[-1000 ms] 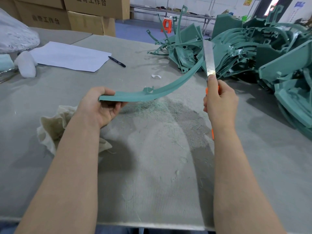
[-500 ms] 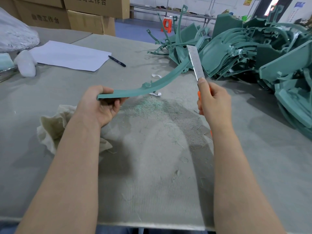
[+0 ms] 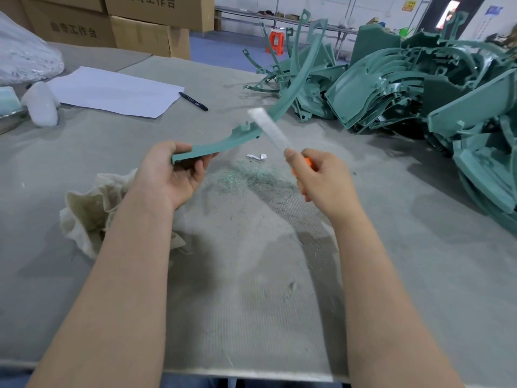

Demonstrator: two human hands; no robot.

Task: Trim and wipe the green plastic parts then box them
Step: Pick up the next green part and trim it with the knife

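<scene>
My knife (image 3: 270,130) has slid down the curved green strip (image 3: 223,142), closer to my left hand (image 3: 170,175). Above the rag (image 3: 92,208), that hand pinches the strip's near end, thumb on top and fingers curled beneath. The strip's long axis runs away up and right, its far tip pointing upward. My right hand (image 3: 321,177) grips the knife's orange handle, the blurred blade crossing the strip. The pile of green parts (image 3: 419,88) lies far right.

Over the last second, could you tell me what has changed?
The right hand has drawn the knife leftward along the curved green strip, toward the left hand, and its blade now leans left. The left hand still grips the strip's near end; cloth and pile of green parts lie unmoved.
</scene>
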